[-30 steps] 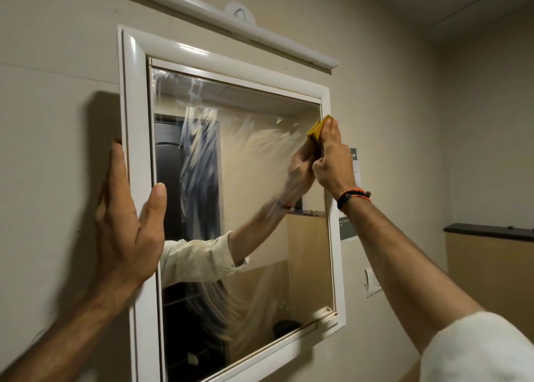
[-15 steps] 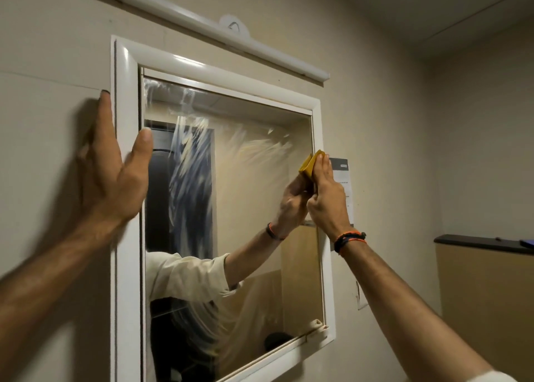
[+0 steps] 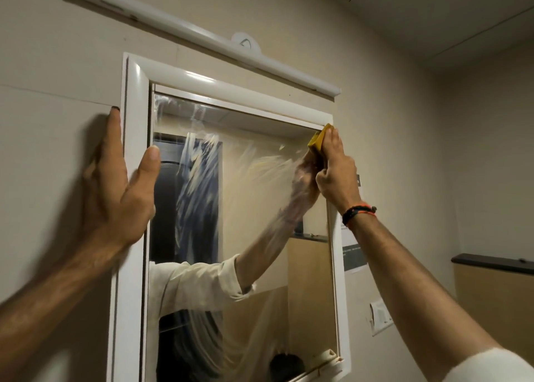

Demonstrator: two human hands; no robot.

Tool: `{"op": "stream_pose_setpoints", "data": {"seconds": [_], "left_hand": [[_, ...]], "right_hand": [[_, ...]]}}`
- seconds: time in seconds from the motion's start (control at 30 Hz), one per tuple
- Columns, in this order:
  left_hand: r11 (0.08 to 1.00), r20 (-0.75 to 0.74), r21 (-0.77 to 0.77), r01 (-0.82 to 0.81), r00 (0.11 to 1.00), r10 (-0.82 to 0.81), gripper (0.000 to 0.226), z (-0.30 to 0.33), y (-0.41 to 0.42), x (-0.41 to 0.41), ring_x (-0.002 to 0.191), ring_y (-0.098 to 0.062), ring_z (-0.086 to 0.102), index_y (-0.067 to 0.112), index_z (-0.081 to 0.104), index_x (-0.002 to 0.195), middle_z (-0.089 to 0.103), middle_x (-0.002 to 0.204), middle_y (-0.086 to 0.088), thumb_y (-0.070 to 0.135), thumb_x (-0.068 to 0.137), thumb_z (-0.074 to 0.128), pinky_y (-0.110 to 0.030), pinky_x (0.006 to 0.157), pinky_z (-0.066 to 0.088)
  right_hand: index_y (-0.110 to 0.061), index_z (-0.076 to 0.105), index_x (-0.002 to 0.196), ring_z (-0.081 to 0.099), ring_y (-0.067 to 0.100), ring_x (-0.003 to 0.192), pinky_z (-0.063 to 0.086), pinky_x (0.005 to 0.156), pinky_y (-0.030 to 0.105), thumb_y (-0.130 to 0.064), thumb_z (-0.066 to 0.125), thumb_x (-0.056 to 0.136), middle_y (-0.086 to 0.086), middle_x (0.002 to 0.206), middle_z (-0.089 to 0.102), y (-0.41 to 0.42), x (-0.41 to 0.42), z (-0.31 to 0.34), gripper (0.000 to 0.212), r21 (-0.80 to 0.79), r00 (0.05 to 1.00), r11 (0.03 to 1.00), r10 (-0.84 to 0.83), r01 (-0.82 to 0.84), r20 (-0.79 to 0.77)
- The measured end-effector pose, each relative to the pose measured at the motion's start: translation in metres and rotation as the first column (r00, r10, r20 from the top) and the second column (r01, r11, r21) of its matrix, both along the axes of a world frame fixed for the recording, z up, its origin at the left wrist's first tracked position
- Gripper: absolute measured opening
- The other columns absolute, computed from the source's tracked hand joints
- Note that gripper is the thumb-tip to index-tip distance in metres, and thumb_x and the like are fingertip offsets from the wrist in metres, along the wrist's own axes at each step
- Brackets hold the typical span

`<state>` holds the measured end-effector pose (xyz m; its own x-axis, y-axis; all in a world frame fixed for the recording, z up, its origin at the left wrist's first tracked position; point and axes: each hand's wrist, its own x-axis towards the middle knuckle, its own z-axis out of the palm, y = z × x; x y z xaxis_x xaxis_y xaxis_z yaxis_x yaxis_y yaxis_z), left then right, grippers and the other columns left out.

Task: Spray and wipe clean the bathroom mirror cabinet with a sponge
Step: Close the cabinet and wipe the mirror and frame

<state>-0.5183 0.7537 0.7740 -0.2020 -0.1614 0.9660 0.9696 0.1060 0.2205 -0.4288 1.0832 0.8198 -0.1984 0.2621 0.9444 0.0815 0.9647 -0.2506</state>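
The mirror cabinet has a thick white frame [image 3: 228,88] and hangs on the beige wall. Its glass [image 3: 251,196] is streaked with wet smears, mostly on the upper left and middle. My right hand [image 3: 336,173] presses a yellow sponge [image 3: 318,141] against the glass at the top right corner, just under the frame. My left hand [image 3: 121,191] lies flat and open on the frame's left side, thumb on the inner edge, fingers on the wall side. The glass reflects my arm and cream sleeve.
A long white light bar [image 3: 208,40] is mounted above the cabinet. A paper notice [image 3: 354,254] and a white wall switch [image 3: 381,316] sit right of the frame. A dark-topped wooden ledge [image 3: 494,263] stands at the far right. A small latch [image 3: 328,357] sits at the frame's bottom right.
My right hand has slid the sponge up along the right edge to the top corner. My left hand has shifted a little higher on the left frame. The camera has tilted upward.
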Motion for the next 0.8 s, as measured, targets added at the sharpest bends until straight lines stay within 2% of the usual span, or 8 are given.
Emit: {"op": "stream_pose_setpoints", "data": {"seconds": [0.17, 0.33, 0.47, 0.57, 0.63, 0.67, 0.77, 0.8], "left_hand": [[1.000, -0.002, 0.005, 0.011, 1.000, -0.011, 0.072, -0.001, 0.001, 0.003, 0.140, -0.023, 0.040, 0.023, 0.022, 0.155, 0.038, 0.155, -0.005, 0.052, 0.092, 0.042, -0.047, 0.115, 0.035], [1.000, -0.004, -0.013, 0.025, 1.000, -0.025, 0.070, 0.000, 0.000, 0.004, 0.141, -0.019, 0.039, 0.024, 0.020, 0.155, 0.036, 0.156, -0.001, 0.050, 0.093, 0.041, -0.046, 0.115, 0.035], [1.000, 0.003, -0.012, 0.026, 1.000, -0.026, 0.069, -0.001, -0.001, 0.006, 0.139, -0.021, 0.041, 0.025, 0.021, 0.155, 0.038, 0.155, -0.003, 0.048, 0.094, 0.042, -0.043, 0.114, 0.036], [1.000, 0.001, -0.009, 0.026, 1.000, -0.026, 0.069, -0.001, 0.000, 0.007, 0.142, -0.016, 0.036, 0.022, 0.021, 0.155, 0.034, 0.157, -0.001, 0.047, 0.094, 0.042, -0.028, 0.117, 0.032], [1.000, -0.005, -0.012, 0.008, 1.000, -0.008, 0.069, -0.001, 0.000, 0.008, 0.143, -0.018, 0.036, 0.020, 0.022, 0.155, 0.034, 0.157, -0.002, 0.045, 0.094, 0.042, -0.034, 0.118, 0.031], [1.000, -0.003, -0.012, 0.005, 1.000, -0.005, 0.069, -0.001, 0.001, 0.008, 0.142, -0.019, 0.036, 0.019, 0.022, 0.155, 0.035, 0.157, -0.003, 0.045, 0.094, 0.042, -0.031, 0.117, 0.032], [1.000, 0.009, -0.008, 0.015, 1.000, -0.015, 0.069, -0.001, 0.001, 0.009, 0.143, -0.020, 0.035, 0.019, 0.022, 0.156, 0.033, 0.158, -0.004, 0.041, 0.094, 0.043, 0.003, 0.101, 0.026], [1.000, 0.011, -0.008, 0.009, 1.000, -0.009, 0.067, -0.002, 0.002, 0.010, 0.143, -0.020, 0.034, 0.018, 0.021, 0.156, 0.032, 0.158, -0.005, 0.039, 0.096, 0.045, 0.006, 0.098, 0.023]], "right_hand": [[-0.012, 0.009, 0.157, 0.026, 0.033, 0.147, 0.025, 0.120, 0.043, 0.013, 0.048, 0.086, 0.009, 0.164, 0.007, -0.001, 0.004, 0.015, 0.085, -0.007, 1.000, 1.000, 0.000, 0.000, 0.014], [-0.013, 0.009, 0.157, 0.034, 0.040, 0.141, 0.028, 0.118, 0.048, 0.014, 0.047, 0.085, 0.011, 0.164, 0.011, -0.006, 0.006, 0.040, 0.086, -0.047, 0.999, 0.998, 0.036, -0.036, 0.006], [-0.012, 0.007, 0.157, 0.029, 0.036, 0.145, 0.026, 0.120, 0.046, 0.014, 0.048, 0.086, 0.009, 0.165, 0.006, -0.004, 0.007, 0.024, 0.087, -0.010, 1.000, 1.000, 0.020, -0.019, 0.024], [-0.014, 0.005, 0.158, 0.029, 0.034, 0.145, 0.029, 0.118, 0.047, 0.012, 0.051, 0.087, 0.007, 0.165, 0.003, -0.002, 0.009, 0.008, 0.088, 0.009, 0.998, 1.000, 0.003, -0.003, 0.057], [-0.014, 0.005, 0.158, 0.029, 0.034, 0.145, 0.030, 0.118, 0.048, 0.011, 0.050, 0.088, 0.006, 0.165, 0.002, -0.003, 0.010, -0.001, 0.086, 0.011, 0.998, 1.000, -0.003, 0.002, 0.068], [-0.015, 0.005, 0.158, 0.030, 0.034, 0.145, 0.030, 0.118, 0.048, 0.011, 0.050, 0.089, 0.005, 0.165, 0.003, -0.004, 0.011, -0.005, 0.085, 0.007, 0.998, 1.000, -0.003, 0.002, 0.070], [-0.015, 0.009, 0.157, 0.028, 0.033, 0.146, 0.028, 0.118, 0.047, 0.012, 0.048, 0.090, 0.006, 0.165, 0.008, -0.007, 0.013, -0.010, 0.082, -0.014, 0.998, 0.999, 0.033, -0.032, 0.055], [-0.014, 0.012, 0.157, 0.027, 0.032, 0.147, 0.027, 0.119, 0.046, 0.013, 0.048, 0.089, 0.007, 0.164, 0.011, -0.008, 0.015, -0.010, 0.082, -0.026, 0.998, 0.998, 0.060, -0.059, 0.036]]}}
